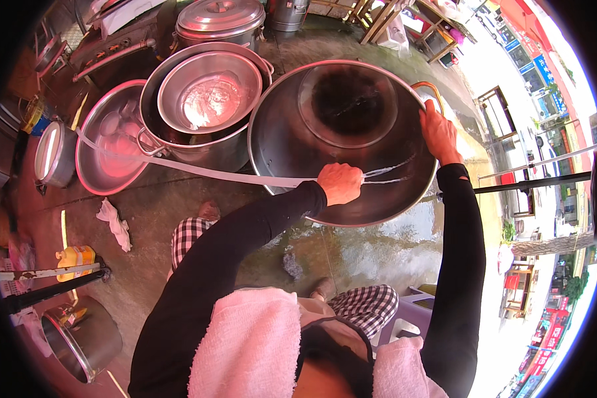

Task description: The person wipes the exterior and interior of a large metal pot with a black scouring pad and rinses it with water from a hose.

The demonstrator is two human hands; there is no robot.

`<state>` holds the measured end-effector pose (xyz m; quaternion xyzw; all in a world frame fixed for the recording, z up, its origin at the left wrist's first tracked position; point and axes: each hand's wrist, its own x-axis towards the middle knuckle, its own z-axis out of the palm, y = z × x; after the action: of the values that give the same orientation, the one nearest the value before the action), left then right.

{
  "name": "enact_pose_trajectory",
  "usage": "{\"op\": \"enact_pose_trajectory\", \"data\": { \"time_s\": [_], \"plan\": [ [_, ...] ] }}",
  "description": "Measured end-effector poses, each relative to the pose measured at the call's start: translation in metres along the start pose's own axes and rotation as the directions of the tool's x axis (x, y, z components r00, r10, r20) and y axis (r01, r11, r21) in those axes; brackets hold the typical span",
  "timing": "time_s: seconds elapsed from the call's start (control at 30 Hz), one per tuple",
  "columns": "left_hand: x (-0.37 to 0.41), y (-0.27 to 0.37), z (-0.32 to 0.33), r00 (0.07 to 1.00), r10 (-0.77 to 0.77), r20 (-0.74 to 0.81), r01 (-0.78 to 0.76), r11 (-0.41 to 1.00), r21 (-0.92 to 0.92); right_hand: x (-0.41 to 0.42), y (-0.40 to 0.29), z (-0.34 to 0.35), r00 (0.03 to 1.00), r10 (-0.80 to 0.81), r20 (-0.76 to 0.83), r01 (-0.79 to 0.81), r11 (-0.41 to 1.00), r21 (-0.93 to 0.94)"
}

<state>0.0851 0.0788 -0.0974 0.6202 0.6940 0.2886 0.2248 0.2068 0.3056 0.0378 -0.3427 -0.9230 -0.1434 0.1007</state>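
Observation:
A very large metal pot [288,149] with a dark round patch on its bottom lies tilted, its mouth facing me. My right hand [440,132] grips the pot's rim beside a brass-coloured loop handle [430,89]. Closed around the end of a pale, translucent hose [219,174], my left hand [341,184] is over the pot's lower part. Thin streams of water [390,171] spray from the hose into the pot. The hose runs left across a wide metal basin [112,164] that holds a ladle-like utensil [110,123].
Left of the big pot, a metal bowl [166,94] sits in a handled pot [204,154]. A lidded pot [219,22] stands behind. A white cloth [114,224], a yellow jug [75,261] and another pot [97,333] are on the left. The floor [378,253] is wet; a purple stool [408,316] stands by my leg.

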Motion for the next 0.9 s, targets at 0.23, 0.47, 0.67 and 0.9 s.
{"op": "enact_pose_trajectory", "data": {
  "time_s": [0.23,0.47,0.67,0.9],
  "plan": [
    [0.055,-0.019,-0.034,0.925,-0.17,-0.34,0.085,0.965,-0.249,-0.004,0.004,-0.002,1.0,0.015,0.012,-0.015,1.0,-0.014],
    [0.045,-0.112,-0.054,0.726,-0.657,-0.205,0.064,0.36,-0.931,0.001,0.006,-0.003,0.999,0.039,0.007,-0.039,0.999,-0.018],
    [-0.031,-0.149,0.006,0.626,-0.751,0.212,0.03,-0.249,-0.968,0.0,0.014,0.0,0.999,0.053,0.001,-0.053,0.999,0.005],
    [-0.079,-0.125,0.101,0.523,-0.731,0.439,0.383,-0.258,-0.887,-0.003,0.023,0.004,0.997,0.08,0.014,-0.08,0.996,0.028]
  ]
}}
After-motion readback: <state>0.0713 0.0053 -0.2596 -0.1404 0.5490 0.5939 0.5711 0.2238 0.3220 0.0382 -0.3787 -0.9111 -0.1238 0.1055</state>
